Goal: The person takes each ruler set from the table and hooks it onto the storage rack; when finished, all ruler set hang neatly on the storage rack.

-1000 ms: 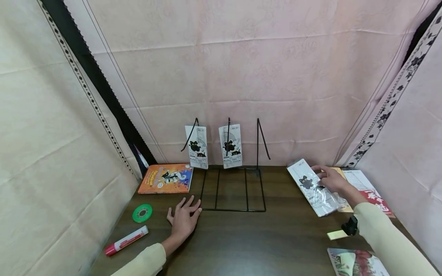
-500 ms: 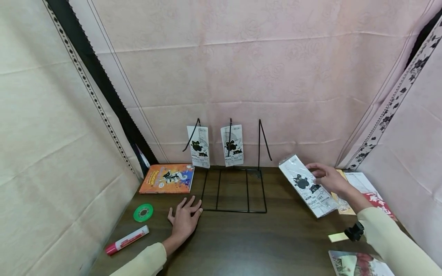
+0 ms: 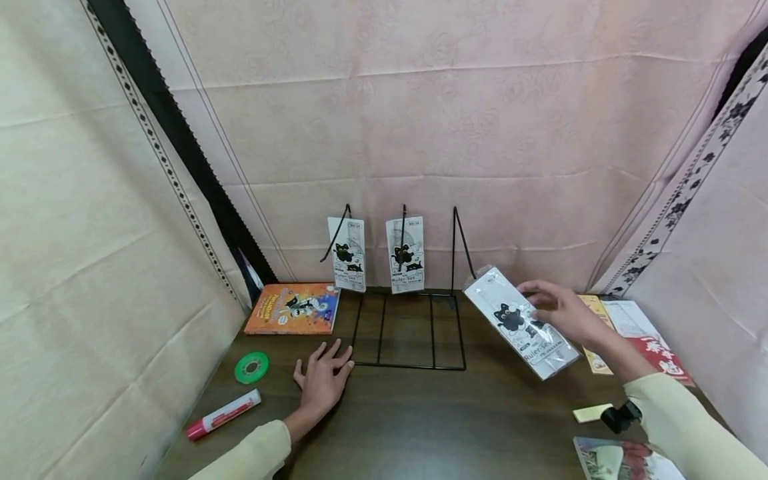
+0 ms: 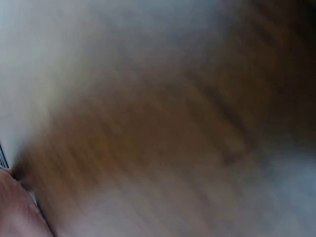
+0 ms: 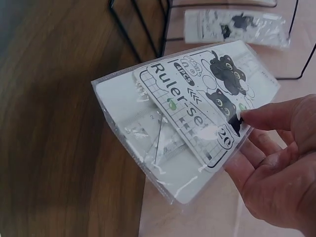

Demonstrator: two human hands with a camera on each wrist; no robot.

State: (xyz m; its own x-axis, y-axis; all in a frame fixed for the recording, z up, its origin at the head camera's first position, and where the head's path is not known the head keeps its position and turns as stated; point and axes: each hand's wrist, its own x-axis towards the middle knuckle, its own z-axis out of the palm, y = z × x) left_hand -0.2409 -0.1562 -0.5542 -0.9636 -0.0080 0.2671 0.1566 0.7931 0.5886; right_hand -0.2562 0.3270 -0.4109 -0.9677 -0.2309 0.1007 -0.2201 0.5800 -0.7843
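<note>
My right hand pinches a clear packet of a ruler set by its edge, thumb on the printed card. The packet tilts, its upper end overlapping the tip of the right hook in the head view. The words "Ruler-set" and two black cats show on the card in the right wrist view. A black wire display rack stands mid-table with three hooks. Similar packets hang on its left hook and middle hook. My left hand lies with fingers spread at the rack's front left corner. The left wrist view is blurred.
An orange book lies left of the rack. Nearer are a green tape roll and a red-capped glue stick. On the right lie booklets, a yellow strip and a picture card. Cloth curtains enclose the table.
My right hand has carried the ruler set packet left, away from the booklets and closer to the rack's right hook. The left hand stays at the rack's corner.
</note>
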